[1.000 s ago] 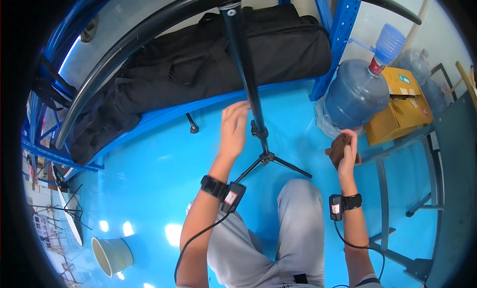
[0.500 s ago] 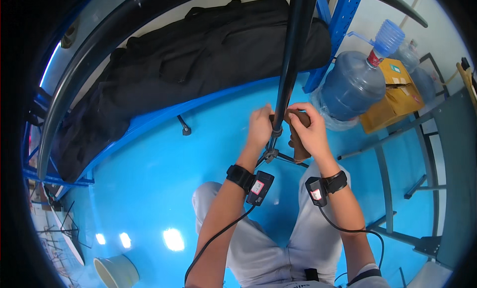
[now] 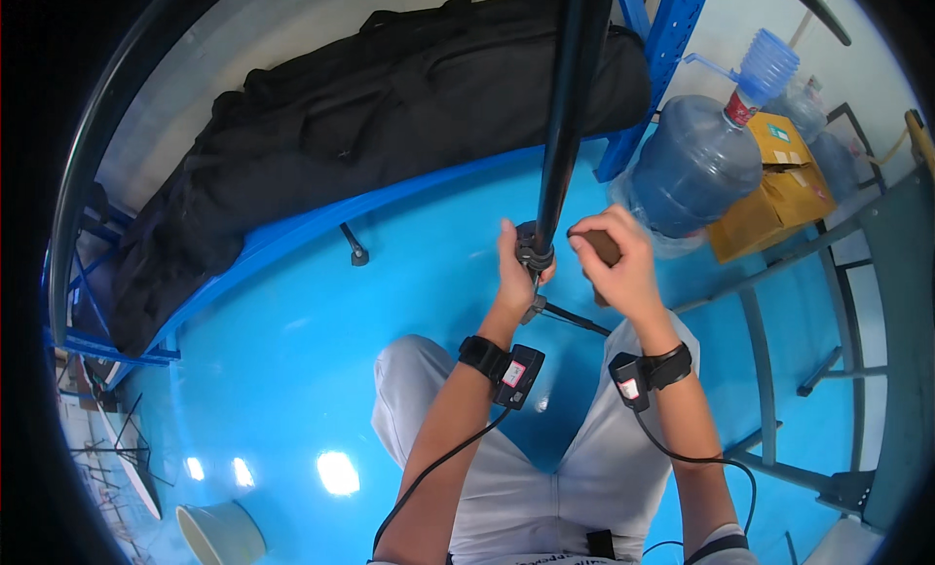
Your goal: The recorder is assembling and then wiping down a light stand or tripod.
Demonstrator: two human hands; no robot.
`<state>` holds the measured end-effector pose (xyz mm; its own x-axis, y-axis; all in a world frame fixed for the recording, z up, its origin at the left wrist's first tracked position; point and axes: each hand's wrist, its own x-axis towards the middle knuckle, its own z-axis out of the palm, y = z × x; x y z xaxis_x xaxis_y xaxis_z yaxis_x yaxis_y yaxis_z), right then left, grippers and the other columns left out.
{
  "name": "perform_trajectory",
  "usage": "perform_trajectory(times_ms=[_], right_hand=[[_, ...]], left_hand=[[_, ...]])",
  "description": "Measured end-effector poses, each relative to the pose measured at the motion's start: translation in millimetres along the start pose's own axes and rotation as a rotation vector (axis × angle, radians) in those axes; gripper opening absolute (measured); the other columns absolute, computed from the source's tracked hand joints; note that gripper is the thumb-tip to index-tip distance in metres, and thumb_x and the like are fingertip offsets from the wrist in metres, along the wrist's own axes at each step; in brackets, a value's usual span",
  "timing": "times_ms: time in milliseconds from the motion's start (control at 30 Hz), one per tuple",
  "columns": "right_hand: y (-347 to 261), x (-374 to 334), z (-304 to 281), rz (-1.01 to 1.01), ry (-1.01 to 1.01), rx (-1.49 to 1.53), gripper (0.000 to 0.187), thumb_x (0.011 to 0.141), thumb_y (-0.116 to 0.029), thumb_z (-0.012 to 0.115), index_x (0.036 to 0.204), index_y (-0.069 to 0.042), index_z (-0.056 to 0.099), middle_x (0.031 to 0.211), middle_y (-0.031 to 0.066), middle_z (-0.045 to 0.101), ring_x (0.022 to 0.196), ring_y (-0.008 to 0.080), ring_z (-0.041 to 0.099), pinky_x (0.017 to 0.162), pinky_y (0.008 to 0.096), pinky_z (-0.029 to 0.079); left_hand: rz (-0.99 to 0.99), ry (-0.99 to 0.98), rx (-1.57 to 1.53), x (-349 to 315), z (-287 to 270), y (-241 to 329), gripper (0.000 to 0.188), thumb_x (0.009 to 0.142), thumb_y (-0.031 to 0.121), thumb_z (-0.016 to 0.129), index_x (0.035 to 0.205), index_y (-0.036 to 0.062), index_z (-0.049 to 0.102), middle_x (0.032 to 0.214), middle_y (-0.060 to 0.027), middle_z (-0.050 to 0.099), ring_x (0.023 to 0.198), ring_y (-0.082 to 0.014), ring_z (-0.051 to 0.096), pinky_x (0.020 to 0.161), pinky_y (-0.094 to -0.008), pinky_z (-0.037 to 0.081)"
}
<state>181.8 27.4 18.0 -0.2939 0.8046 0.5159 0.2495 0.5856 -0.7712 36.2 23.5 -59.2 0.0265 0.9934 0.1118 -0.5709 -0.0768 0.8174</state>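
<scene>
A black stand's pole (image 3: 562, 127) rises between my hands, leaning toward the top of the view. Low on it sits a collar (image 3: 535, 255), with thin tripod legs (image 3: 575, 318) spreading below. My left hand (image 3: 519, 273) is wrapped around the pole at this collar, thumb up on the near left and fingertips showing on the right side. Just right of the pole, apart from it, my right hand (image 3: 628, 268) grips a folded brown cloth (image 3: 606, 247) whose lower end hangs beneath the fingers. Both wrists carry strapped black boxes with cables.
A long black bag (image 3: 390, 117) lies on a blue rack shelf (image 3: 331, 212). Right of it stand a large water bottle (image 3: 693, 161) with a pump and a cardboard box (image 3: 774, 209). A grey-green table (image 3: 896, 341) is at right, a pale bucket (image 3: 222, 534) lower left.
My left hand has closed around the pole at the collar. My right hand has drawn the brown cloth off to the right, away from the pole.
</scene>
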Motion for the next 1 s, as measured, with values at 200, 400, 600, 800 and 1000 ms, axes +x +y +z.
perform_trajectory(times_ms=[200,400,600,800,1000], right_hand=[[-2,7,-1,-0.021,-0.089,0.088,0.009,0.08,-0.001,0.063,0.09,-0.001,0.063,0.088,0.0062,0.056,0.064,0.0133,0.058,0.053,0.0246,0.046],[-2,-1,5,-0.004,-0.094,0.098,0.013,0.077,-0.002,0.064,0.09,-0.001,0.063,0.086,0.0093,0.056,0.077,0.0222,0.062,0.068,0.0328,0.049],[-4,1,2,-0.086,-0.109,-0.092,0.012,0.077,-0.003,0.065,0.089,-0.002,0.064,0.086,0.0081,0.057,0.077,0.0224,0.059,0.068,0.0315,0.047],[-6,3,3,-0.075,-0.094,-0.056,0.012,0.076,-0.003,0.067,0.088,-0.002,0.065,0.084,0.008,0.056,0.076,0.0233,0.059,0.067,0.0316,0.047],[-4,2,6,-0.107,-0.062,-0.105,0.011,0.077,-0.007,0.065,0.088,-0.004,0.065,0.084,0.0087,0.057,0.073,0.0273,0.061,0.065,0.0341,0.049]], left_hand=[[0.022,0.006,0.006,1,3,-2,0.069,0.093,0.063,0.014,0.077,0.0083,0.052,0.045,-0.0015,0.043,0.038,-0.01,0.038,0.037,-0.0238,0.028],[0.003,0.073,0.045,0,11,2,0.069,0.093,0.062,0.015,0.073,0.009,0.053,0.045,-0.0002,0.044,0.037,-0.0099,0.038,0.037,-0.0238,0.028],[-0.045,0.173,-0.012,0,8,0,0.069,0.091,0.065,0.016,0.071,0.0095,0.052,0.044,-0.0001,0.044,0.036,-0.0099,0.038,0.035,-0.0234,0.027],[-0.024,0.174,0.007,2,12,-2,0.069,0.09,0.066,0.018,0.069,0.0097,0.052,0.044,0.0002,0.044,0.035,-0.0102,0.038,0.034,-0.0233,0.025],[-0.039,0.227,-0.018,2,8,-3,0.069,0.09,0.066,0.018,0.071,0.0094,0.052,0.044,-0.0002,0.044,0.034,-0.0104,0.038,0.033,-0.0233,0.026]])
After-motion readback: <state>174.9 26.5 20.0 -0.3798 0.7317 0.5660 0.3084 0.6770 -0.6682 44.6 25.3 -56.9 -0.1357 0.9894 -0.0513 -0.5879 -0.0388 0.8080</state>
